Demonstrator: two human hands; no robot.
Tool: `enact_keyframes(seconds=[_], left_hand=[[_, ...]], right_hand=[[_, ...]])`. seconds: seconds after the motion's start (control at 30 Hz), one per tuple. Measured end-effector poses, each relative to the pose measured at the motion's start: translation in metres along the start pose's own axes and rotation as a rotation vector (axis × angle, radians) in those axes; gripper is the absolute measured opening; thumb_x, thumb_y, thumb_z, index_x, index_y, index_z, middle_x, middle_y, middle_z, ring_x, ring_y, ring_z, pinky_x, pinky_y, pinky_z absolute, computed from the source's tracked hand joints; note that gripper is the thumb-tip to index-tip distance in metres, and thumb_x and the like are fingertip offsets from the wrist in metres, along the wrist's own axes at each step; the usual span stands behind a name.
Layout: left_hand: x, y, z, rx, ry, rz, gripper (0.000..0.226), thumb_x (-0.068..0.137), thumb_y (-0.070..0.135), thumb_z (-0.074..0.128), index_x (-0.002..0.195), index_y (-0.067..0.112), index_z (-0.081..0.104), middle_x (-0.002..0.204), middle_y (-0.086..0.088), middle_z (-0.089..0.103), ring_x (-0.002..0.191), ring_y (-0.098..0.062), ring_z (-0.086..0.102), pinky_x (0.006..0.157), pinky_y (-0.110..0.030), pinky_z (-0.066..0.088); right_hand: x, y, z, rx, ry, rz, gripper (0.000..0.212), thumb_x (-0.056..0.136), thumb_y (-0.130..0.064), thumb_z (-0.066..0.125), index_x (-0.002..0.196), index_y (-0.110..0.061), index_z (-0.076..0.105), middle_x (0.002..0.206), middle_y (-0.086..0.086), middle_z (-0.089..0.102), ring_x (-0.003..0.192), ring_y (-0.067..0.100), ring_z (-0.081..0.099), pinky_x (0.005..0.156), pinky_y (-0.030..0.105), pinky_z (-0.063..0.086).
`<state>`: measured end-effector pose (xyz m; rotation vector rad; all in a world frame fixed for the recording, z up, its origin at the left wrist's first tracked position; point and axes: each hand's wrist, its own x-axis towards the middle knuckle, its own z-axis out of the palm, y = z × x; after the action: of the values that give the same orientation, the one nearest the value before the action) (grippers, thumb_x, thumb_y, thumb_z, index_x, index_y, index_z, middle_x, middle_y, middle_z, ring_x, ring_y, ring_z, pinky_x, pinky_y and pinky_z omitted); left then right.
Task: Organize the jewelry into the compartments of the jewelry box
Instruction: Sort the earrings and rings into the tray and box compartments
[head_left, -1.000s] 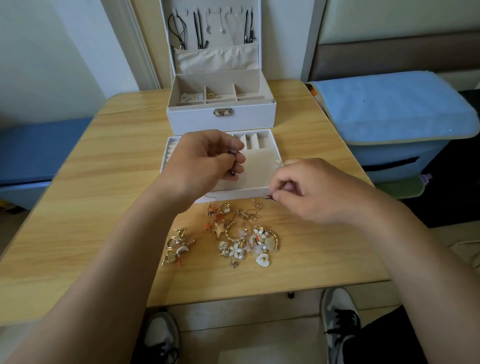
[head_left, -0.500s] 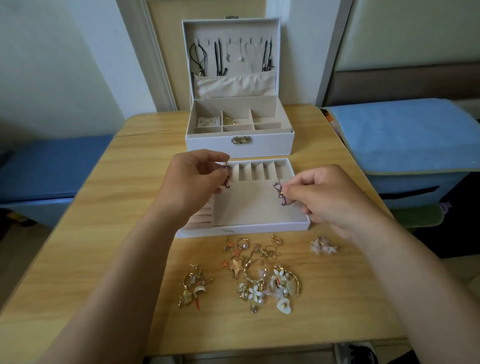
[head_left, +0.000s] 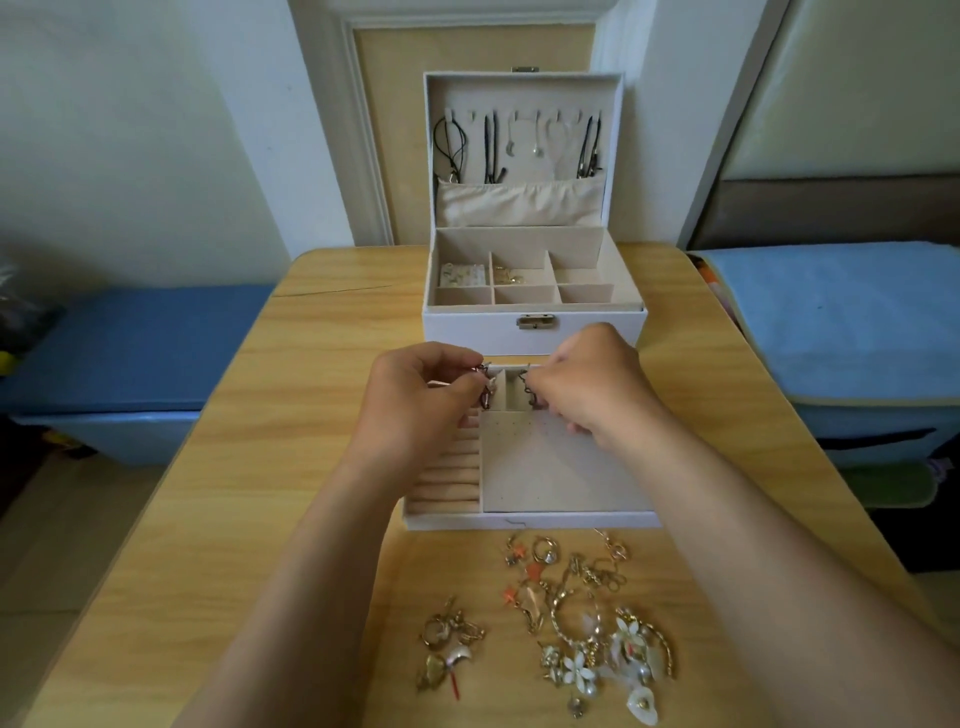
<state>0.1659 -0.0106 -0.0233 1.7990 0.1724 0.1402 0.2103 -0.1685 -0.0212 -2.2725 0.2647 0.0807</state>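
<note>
Both hands have moved forward to the far end of the tray. The left hand pinches a dark earring, and the right hand pinches a second earring, above the narrow slots. Lowering both into one slot and releasing once they rest seems best.

- Left grip pinches a dark earring above the tray's small back compartments.
- Right grip pinches a second dark earring just beside it.
- Loose jewelry lies on the surface near the tray's front.
</note>
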Motion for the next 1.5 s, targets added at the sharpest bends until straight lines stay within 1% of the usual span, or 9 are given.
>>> enact_keyframes(seconds=[0.2,0.47,0.57,0.7,0.9,1.03,1.17,1.3,1.5], left_hand=[[0.004,-0.001,-0.004,-0.038,-0.011,-0.011,0.011,0.087,0.005,0.072,0.093,0.013,0.075,0.076,-0.002,0.072,0.067,-0.012,0.067,0.061,-0.021,0.056],[0.005,-0.002,-0.007,-0.062,-0.038,-0.038,0.009,0.087,0.003,0.071,0.092,0.011,0.074,0.077,-0.007,0.072,0.065,-0.013,0.067,0.059,-0.019,0.055],[0.004,-0.002,-0.006,-0.052,-0.06,-0.033,0.009,0.088,0.003,0.07,0.093,0.009,0.074,0.078,-0.012,0.073,0.062,-0.012,0.064,0.058,-0.018,0.053],[0.004,0.0,-0.003,-0.057,-0.105,-0.03,0.01,0.088,0.003,0.07,0.094,0.008,0.075,0.081,-0.015,0.073,0.064,-0.016,0.065,0.061,-0.023,0.057],[0.004,0.0,0.0,-0.092,-0.143,-0.049,0.01,0.086,0.001,0.072,0.097,0.0,0.071,0.086,-0.022,0.072,0.065,-0.02,0.068,0.07,-0.037,0.062],[0.005,0.0,0.002,-0.136,-0.163,-0.07,0.016,0.086,-0.001,0.072,0.1,-0.001,0.066,0.086,-0.022,0.072,0.07,-0.024,0.071,0.073,-0.042,0.063],[0.008,-0.002,0.001,-0.166,-0.062,-0.096,0.01,0.089,0.004,0.071,0.099,0.005,0.067,0.088,-0.017,0.072,0.075,-0.033,0.073,0.074,-0.043,0.063],[0.011,0.001,-0.003,-0.174,0.019,-0.093,0.008,0.091,0.001,0.066,0.099,0.003,0.066,0.087,-0.018,0.071,0.067,-0.019,0.071,0.065,-0.027,0.061],[0.011,0.001,-0.003,-0.139,0.006,-0.067,0.009,0.091,0.0,0.065,0.098,0.005,0.067,0.082,-0.013,0.07,0.07,-0.015,0.072,0.073,-0.035,0.063]], right_hand=[[0.008,-0.005,0.008,-0.07,-0.005,0.023,0.016,0.078,-0.021,0.071,0.075,-0.006,0.072,0.055,0.01,0.069,0.043,0.023,0.064,0.052,0.034,0.059],[0.005,0.005,0.0,-0.04,-0.099,-0.137,0.02,0.089,-0.016,0.062,0.073,-0.021,0.073,0.066,-0.009,0.063,0.054,0.013,0.053,0.048,0.02,0.037],[-0.001,-0.001,-0.004,0.173,-0.157,-0.13,0.017,0.089,-0.007,0.062,0.081,-0.017,0.074,0.066,-0.002,0.067,0.047,0.009,0.055,0.04,0.021,0.036],[-0.005,-0.007,-0.009,0.333,-0.266,-0.143,0.013,0.083,0.0,0.068,0.086,-0.012,0.073,0.082,0.019,0.073,0.066,0.022,0.066,0.049,0.03,0.046],[-0.002,-0.007,-0.013,0.365,-0.316,-0.188,0.001,0.085,-0.007,0.074,0.085,-0.008,0.075,0.073,0.012,0.07,0.064,0.016,0.067,0.054,0.031,0.052],[-0.001,-0.006,-0.011,0.312,-0.34,-0.181,0.009,0.084,-0.003,0.072,0.081,-0.011,0.075,0.071,0.012,0.068,0.059,0.014,0.065,0.053,0.03,0.052],[0.006,-0.007,-0.014,0.288,-0.245,-0.165,0.01,0.084,-0.002,0.069,0.081,-0.01,0.075,0.075,0.018,0.072,0.057,0.021,0.064,0.054,0.032,0.054],[0.016,0.0,-0.015,0.195,-0.095,-0.212,0.014,0.081,-0.005,0.071,0.076,-0.018,0.075,0.069,0.003,0.074,0.055,0.017,0.068,0.061,0.039,0.061],[0.022,0.011,-0.006,0.125,-0.018,-0.291,0.023,0.08,-0.006,0.075,0.067,-0.026,0.071,0.067,-0.005,0.072,0.063,0.015,0.07,0.068,0.037,0.062]])
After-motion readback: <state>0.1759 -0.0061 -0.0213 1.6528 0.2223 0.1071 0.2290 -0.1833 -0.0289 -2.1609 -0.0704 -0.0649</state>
